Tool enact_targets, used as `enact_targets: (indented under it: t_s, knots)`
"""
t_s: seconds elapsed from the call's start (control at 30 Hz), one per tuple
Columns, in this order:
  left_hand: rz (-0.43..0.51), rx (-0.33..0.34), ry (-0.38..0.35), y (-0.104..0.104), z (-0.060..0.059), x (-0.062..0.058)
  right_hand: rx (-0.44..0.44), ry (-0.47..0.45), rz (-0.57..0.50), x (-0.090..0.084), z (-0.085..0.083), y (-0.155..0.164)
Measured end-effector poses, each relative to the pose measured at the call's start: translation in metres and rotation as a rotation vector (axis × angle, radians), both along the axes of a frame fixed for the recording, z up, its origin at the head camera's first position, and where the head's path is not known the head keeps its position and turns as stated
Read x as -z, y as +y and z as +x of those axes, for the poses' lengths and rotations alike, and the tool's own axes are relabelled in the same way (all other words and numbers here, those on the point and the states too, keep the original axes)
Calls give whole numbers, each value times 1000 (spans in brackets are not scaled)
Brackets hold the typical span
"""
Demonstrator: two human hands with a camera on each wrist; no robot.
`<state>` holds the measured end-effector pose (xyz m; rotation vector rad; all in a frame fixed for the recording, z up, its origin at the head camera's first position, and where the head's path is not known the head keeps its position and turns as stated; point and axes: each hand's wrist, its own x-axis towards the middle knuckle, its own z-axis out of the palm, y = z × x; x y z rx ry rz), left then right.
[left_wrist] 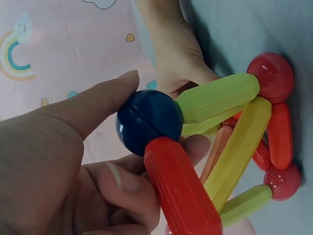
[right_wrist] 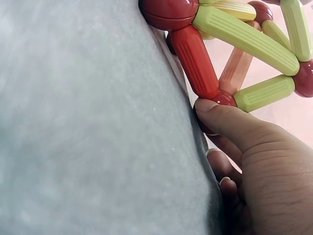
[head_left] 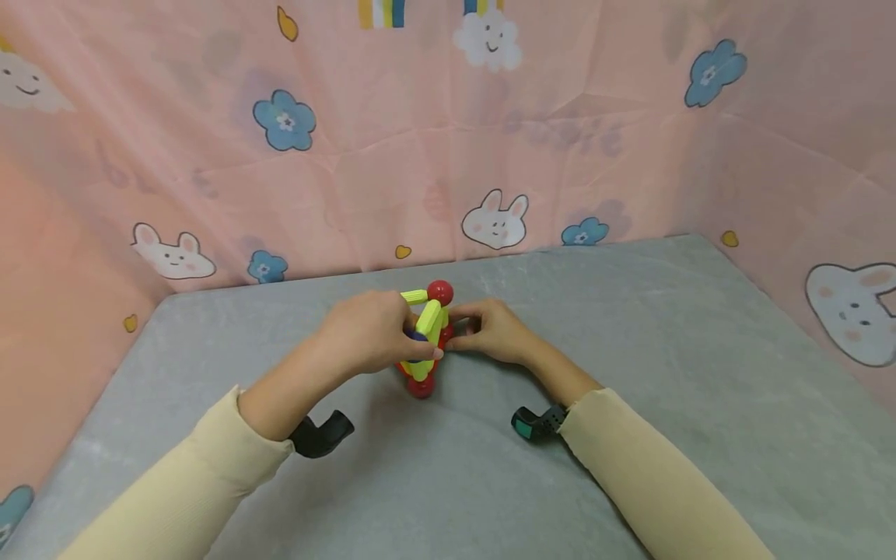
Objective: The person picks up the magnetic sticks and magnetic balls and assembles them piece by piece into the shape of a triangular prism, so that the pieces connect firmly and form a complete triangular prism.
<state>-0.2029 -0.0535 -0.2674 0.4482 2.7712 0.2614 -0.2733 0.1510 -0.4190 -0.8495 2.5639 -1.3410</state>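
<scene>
I see the grey table mat [head_left: 630, 373] spread wide under pink cartoon-printed cloth walls [head_left: 350, 171], and near its middle stands the rod-and-ball toy frame [head_left: 425, 342], a small cage of yellow-green and red rods joined at ball nodes. Both hands close in on it from either side. My left hand [head_left: 371, 333] pinches the dark blue ball [left_wrist: 149, 128] between thumb and curled fingers at the frame's upper corner, where a red rod [left_wrist: 181, 191] and a yellow-green rod [left_wrist: 217, 97] meet it. My right hand [head_left: 490, 330] has its thumb pressed on a red ball [right_wrist: 215, 105] at the base, against the mat, with the other fingers curled below; whether they also grip the ball I cannot tell.

I judge this as the joining step: the blue node is being seated on its rods while the base is steadied. The next move, as I read it, calls for a gentle release at the top without tugging the magnets apart, keeping the base ball pinned so the frame does not tip
</scene>
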Motion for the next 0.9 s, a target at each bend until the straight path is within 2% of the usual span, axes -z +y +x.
enact_targets:
  t_s: [0.1,0.2,0.3,0.47,0.67,0.8,0.9]
  knots:
    - [17,31,-1,-7,-1,0,1,-1,-6,2,-1,-3]
    - [45,120,9,-18,-2,-2,11,-15,-4,1,0,-4]
    - [41,192,53,-33,-1,-5,27,-26,-1,0,0,-2]
    - [4,209,158,-48,1,-3,28,-21,-7,0,-1,-1]
    - [109,317,374,-51,-4,16,35,-33,18,1,-2,1]
    - [248,360,542,-61,-7,36,35,-36,25,-1,-1,-1]
    - [381,357,647,-69,-9,52,29,-25,20,-2,-1,-4]
